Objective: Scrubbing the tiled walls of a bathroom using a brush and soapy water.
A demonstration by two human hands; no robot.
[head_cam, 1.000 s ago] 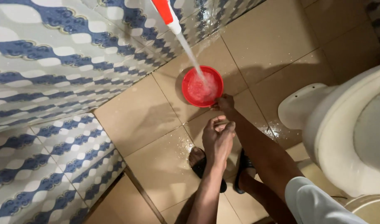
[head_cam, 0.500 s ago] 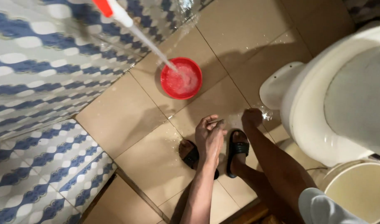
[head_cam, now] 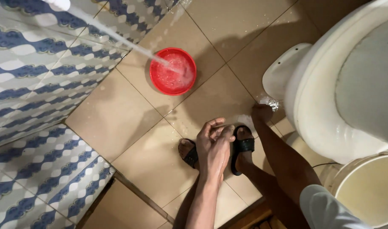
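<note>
The right hand (head_cam: 262, 112) is down on the wet floor (head_cam: 117, 114), right by the foot of the white toilet (head_cam: 312, 101); its fingers are bunched around something small, clear and shiny (head_cam: 270, 103), but it is too small to tell what it is or how tight the hold is; the left hand (head_cam: 214, 142) hangs in the air over the two feet, half open, fingers loosely curled, holding nothing. The feet wear black slippers (head_cam: 243, 146) and stand just at 6 o'clock from the right hand.

At 10 o'clock from the hands sits a round red bowl (head_cam: 173, 71) on the tan tiles; a stream of water (head_cam: 130, 44) falls into it from 10 o'clock, and the water inside is bubbly and nearly up to the rim. The bowl stands apart from both hands, with a bare wet tile between.

The toilet fills the 2 o'clock side, so there is little room there; a pale bucket (head_cam: 368, 191) sits at 4 o'clock, touching the toilet's edge; I cannot tell what is in it. A wall of blue and white wavy tiles (head_cam: 37, 97) closes the 9 o'clock side; the open floor lies between wall and feet.
</note>
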